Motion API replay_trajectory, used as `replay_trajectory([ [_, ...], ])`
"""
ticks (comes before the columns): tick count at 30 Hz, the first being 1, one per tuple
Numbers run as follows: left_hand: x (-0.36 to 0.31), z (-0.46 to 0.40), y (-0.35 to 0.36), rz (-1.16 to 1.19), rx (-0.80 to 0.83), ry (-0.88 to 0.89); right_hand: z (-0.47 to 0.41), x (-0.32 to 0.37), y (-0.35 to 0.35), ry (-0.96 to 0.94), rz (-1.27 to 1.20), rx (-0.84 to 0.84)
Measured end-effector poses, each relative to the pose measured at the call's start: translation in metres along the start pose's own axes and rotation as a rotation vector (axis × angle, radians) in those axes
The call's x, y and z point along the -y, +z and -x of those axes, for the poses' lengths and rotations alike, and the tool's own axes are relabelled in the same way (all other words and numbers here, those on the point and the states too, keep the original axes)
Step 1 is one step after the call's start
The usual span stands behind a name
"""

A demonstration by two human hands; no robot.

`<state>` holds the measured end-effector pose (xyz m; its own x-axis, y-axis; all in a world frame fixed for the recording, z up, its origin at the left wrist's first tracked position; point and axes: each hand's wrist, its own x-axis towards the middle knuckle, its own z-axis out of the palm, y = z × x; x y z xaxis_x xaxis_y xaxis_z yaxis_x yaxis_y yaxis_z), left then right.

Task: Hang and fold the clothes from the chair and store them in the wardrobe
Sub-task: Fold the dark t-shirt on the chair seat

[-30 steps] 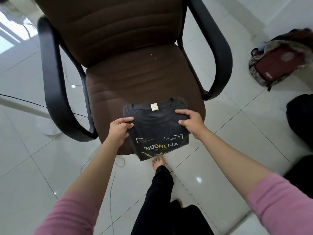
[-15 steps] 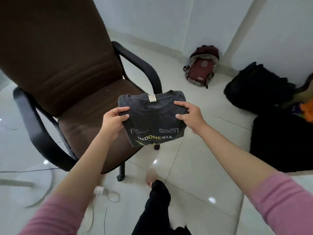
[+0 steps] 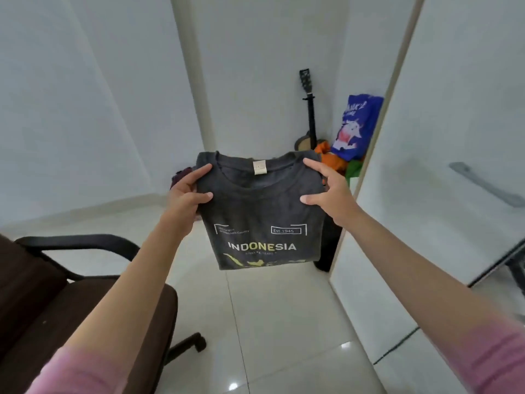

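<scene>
A folded dark grey T-shirt (image 3: 260, 211) with "INDONESIA" printed on it hangs in the air in front of me. My left hand (image 3: 189, 191) grips its left edge near the collar. My right hand (image 3: 331, 191) grips its right edge, thumb on the front. The brown office chair (image 3: 56, 302) with black armrests is at the lower left, and its seat has nothing on it. A white wardrobe door (image 3: 443, 166) with a long grey handle stands at the right.
A black guitar (image 3: 309, 115) leans in the far corner beside a blue printed bag (image 3: 356, 123) and orange and green items (image 3: 335, 160). A dark object (image 3: 329, 245) stands behind the shirt by the door's edge. Glossy white floor tiles (image 3: 284, 322) lie ahead.
I have lifted the folded T-shirt off the chair seat and turned right with it. The chair has slid to the lower left and the wardrobe door has come into view.
</scene>
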<state>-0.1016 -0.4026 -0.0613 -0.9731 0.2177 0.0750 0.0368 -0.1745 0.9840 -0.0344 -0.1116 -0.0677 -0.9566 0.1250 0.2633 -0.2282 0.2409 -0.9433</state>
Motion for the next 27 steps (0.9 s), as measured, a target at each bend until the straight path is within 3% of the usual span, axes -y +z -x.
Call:
replay_trajectory([
  [11, -0.050, -0.006, 0.105, -0.011, 0.555, 0.131, 0.122, 0.081, -0.071, -0.074, 0.172, -0.582],
  [27, -0.075, 0.125, 0.291, 0.178, 1.073, 0.107, 0.357, 0.196, -0.129, -0.108, 0.467, -1.156],
])
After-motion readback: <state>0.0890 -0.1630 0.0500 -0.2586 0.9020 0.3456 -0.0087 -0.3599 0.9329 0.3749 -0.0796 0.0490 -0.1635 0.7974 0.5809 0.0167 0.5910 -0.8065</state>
